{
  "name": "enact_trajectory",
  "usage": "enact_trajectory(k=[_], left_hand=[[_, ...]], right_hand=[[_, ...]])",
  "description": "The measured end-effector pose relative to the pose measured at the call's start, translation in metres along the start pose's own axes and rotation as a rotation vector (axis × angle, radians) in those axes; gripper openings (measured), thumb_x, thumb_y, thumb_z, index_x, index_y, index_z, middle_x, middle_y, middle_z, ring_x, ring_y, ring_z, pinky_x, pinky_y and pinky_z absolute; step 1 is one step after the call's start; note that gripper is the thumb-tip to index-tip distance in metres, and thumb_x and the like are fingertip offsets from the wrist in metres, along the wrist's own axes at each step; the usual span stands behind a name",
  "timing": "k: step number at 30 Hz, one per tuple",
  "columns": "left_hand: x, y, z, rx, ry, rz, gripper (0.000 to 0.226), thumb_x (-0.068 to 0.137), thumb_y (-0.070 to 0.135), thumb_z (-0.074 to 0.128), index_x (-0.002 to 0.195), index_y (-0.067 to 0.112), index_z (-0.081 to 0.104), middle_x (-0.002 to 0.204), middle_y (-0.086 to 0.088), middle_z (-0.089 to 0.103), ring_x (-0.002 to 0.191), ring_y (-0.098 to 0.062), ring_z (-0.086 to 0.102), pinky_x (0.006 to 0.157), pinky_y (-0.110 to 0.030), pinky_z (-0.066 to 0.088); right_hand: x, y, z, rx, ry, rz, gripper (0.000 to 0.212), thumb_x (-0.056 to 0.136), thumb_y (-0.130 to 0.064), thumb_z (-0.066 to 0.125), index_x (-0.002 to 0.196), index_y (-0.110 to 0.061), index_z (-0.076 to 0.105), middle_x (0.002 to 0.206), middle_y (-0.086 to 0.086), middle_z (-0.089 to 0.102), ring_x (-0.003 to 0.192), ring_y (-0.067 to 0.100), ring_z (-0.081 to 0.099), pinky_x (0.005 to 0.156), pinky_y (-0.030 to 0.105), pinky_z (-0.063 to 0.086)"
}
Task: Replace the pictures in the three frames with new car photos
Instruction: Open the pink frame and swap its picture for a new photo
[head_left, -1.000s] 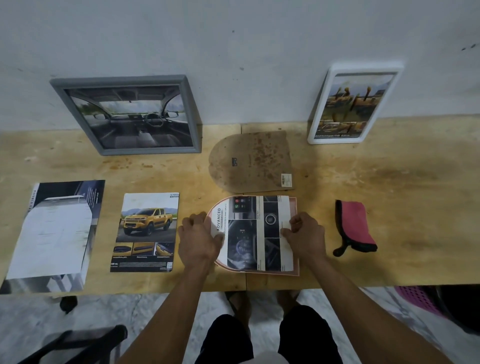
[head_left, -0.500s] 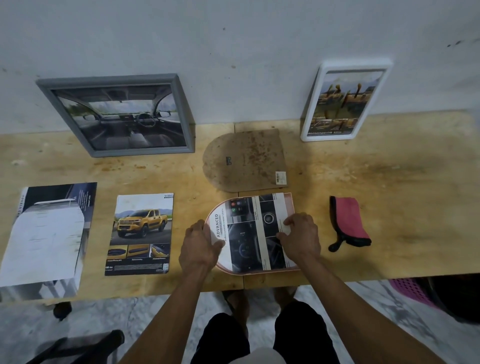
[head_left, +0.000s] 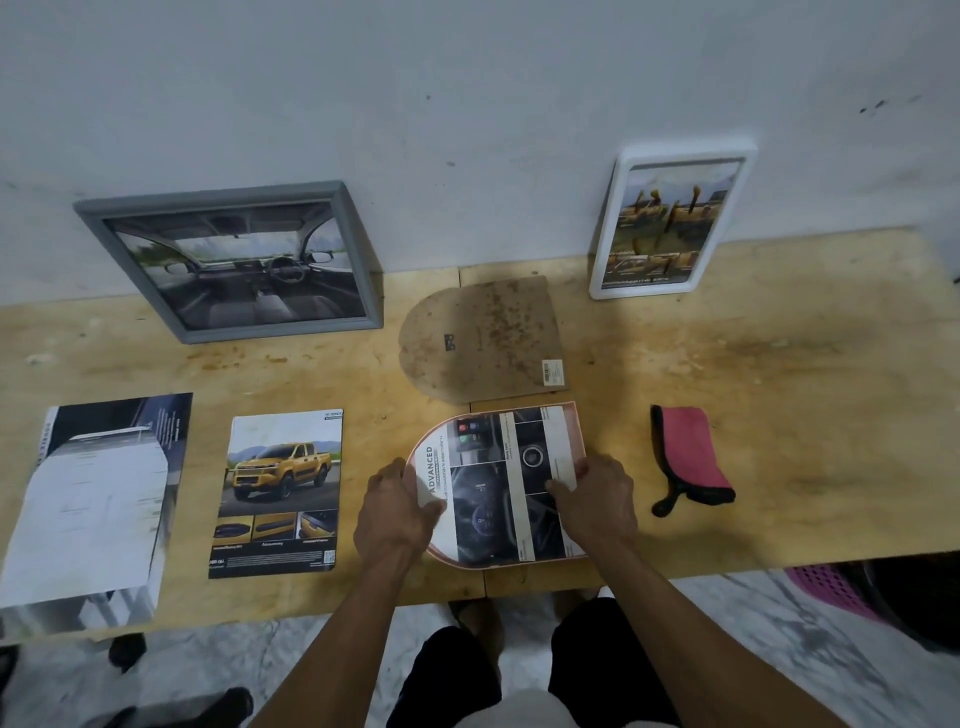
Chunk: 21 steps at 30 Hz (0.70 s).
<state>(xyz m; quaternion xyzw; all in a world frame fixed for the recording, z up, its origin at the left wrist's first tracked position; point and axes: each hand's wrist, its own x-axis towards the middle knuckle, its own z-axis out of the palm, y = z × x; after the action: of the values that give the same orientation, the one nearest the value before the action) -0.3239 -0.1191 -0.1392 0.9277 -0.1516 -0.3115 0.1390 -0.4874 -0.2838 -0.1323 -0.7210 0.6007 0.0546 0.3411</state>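
Note:
An arch-shaped pink frame (head_left: 575, 415) lies flat near the table's front edge, with a cut car-dashboard photo (head_left: 493, 467) laid in it. My left hand (head_left: 397, 517) grips the frame's rounded left edge, thumb on the photo. My right hand (head_left: 597, 501) presses bent fingertips on the photo's right side. The frame's brown backing board (head_left: 483, 338) lies just behind. A grey frame (head_left: 234, 265) with a car-interior picture and a white frame (head_left: 670, 221) with a yellow-toned picture lean on the wall. A yellow pickup photo (head_left: 280, 493) lies to the left.
A larger dark and white car print (head_left: 98, 499) lies at the far left, overhanging the table's front edge. A pink and black cloth (head_left: 691, 457) lies right of the arch frame. The wooden table (head_left: 779, 374) ends at the wall behind. A pink basket (head_left: 831, 590) stands on the floor at right.
Both hands stay on the photo in the arch frame; their fingers have shifted only slightly along its edges. My view has drifted a little.

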Motion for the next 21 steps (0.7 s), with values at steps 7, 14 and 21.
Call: enact_trajectory(k=[7,14,21], left_hand=[[0.000,0.000,0.000,0.008,0.008,-0.002,0.074,0.074,0.038,0.084,0.135,0.016,0.048,0.130,-0.008,0.059,0.109,-0.030,0.061,0.082,-0.045,0.060],[-0.004,0.002,-0.001,-0.009,0.008,-0.002,0.070,0.073,0.039,0.084,0.131,0.018,0.050,0.128,-0.007,0.061,0.106,-0.029,0.062,0.078,-0.041,0.060],[0.031,0.018,-0.025,-0.315,0.084,-0.084,0.061,0.075,0.067,0.071,0.111,0.019,0.061,0.105,0.000,0.069,0.100,-0.026,0.066,0.088,-0.041,0.055]], right_hand=[[0.004,0.004,-0.005,0.037,0.017,0.035,0.027,0.079,-0.030,0.080,0.085,-0.008,0.065,0.106,0.009,0.061,0.091,0.024,0.062,0.071,0.030,0.051],[0.010,0.008,-0.005,0.000,-0.071,0.007,0.036,0.079,-0.040,0.075,0.098,-0.015,0.057,0.106,0.005,0.059,0.094,0.021,0.060,0.072,0.033,0.053],[0.047,-0.026,-0.022,0.124,0.074,-0.039,0.041,0.084,-0.041,0.067,0.111,-0.013,0.055,0.114,0.008,0.059,0.100,0.026,0.058,0.080,0.038,0.053]])
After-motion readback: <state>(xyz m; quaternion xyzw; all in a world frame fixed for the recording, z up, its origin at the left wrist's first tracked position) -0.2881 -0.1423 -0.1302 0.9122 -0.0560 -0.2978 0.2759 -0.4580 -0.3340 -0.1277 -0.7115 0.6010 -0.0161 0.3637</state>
